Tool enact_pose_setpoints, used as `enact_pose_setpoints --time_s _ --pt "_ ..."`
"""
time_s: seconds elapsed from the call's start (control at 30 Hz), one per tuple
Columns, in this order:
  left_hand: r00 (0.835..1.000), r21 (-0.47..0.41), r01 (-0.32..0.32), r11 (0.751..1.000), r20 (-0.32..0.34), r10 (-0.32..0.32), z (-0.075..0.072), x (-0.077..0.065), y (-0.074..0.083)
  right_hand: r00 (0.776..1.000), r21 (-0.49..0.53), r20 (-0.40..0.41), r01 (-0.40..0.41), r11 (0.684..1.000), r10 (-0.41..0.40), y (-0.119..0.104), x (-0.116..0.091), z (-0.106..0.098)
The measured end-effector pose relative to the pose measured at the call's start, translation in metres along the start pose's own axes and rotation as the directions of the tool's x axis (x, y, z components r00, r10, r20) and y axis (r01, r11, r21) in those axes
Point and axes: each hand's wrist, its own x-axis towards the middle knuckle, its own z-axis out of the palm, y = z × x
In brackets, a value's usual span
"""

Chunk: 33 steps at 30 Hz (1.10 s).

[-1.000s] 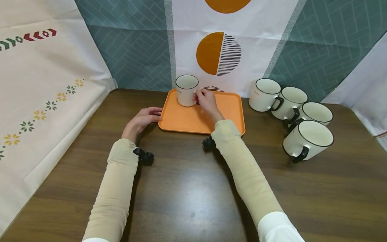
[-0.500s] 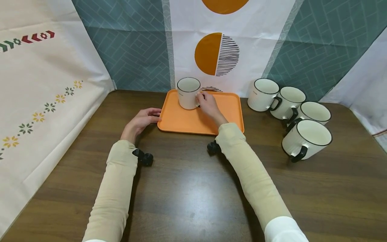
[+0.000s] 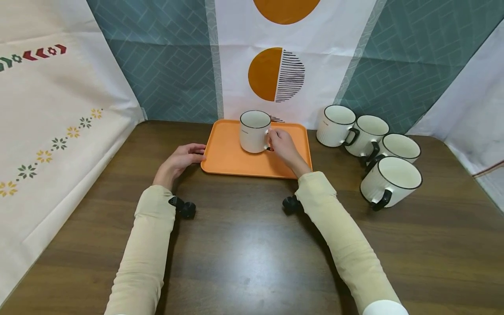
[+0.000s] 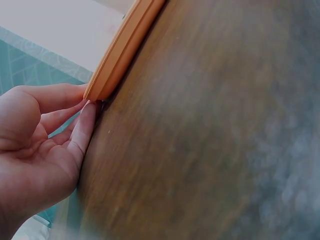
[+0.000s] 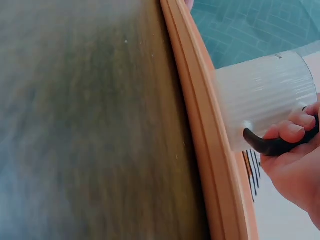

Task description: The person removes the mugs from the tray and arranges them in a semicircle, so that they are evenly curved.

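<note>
A white mug (image 3: 253,137) with a dark rim and black handle stands upright on or just above the orange tray (image 3: 224,159); its base is hidden behind the tray's rim in the right wrist view. My right hand (image 3: 284,146) grips the mug's handle, fingers curled round it, as the right wrist view shows at the black handle (image 5: 265,145). At the tray's left edge, my left hand (image 3: 181,159) pinches the rim. Its thumb and fingertips meet at the tray's corner in the left wrist view, where the left hand (image 4: 45,140) lies low by the table.
Several matching mugs stand close together at the back right, with the nearest mug (image 3: 391,181) in front. The brown wooden table (image 3: 240,245) runs up to a patterned cloth backdrop (image 3: 169,65). A white cloth (image 3: 59,100) hangs along the left side.
The mug has moved to the right and towards me over the tray, together with my right hand. My left hand stays at the tray's left edge. The head view has shifted slightly.
</note>
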Motion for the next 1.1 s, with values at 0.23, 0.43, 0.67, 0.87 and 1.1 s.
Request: enact_pose_setpoints --time_s 0.23,0.43,0.67,0.87,1.1 --pt "1.000 -0.002 -0.003 1.000 -0.004 0.003 -0.001 0.000 -0.003 0.999 0.109 0.031 -0.024 0.994 0.021 -0.002 -0.011 -0.013" --pt "1.000 -0.005 -0.003 1.000 0.001 0.003 -0.001 0.001 -0.004 0.997 0.131 0.036 -0.065 0.989 0.061 -0.004 -0.023 -0.022" --pt "1.000 0.021 0.005 1.000 -0.008 -0.005 -0.003 0.001 -0.005 0.995 0.121 0.034 -0.101 0.987 0.098 -0.013 -0.044 -0.032" --pt "1.000 0.011 -0.009 1.000 0.002 0.009 -0.002 0.000 -0.003 0.997 0.105 -0.006 -0.072 0.992 0.073 -0.019 -0.069 -0.045" --pt "1.000 0.015 -0.005 1.000 0.004 0.005 0.000 -0.001 -0.001 0.998 0.119 -0.062 0.004 0.993 0.003 -0.015 -0.101 -0.063"
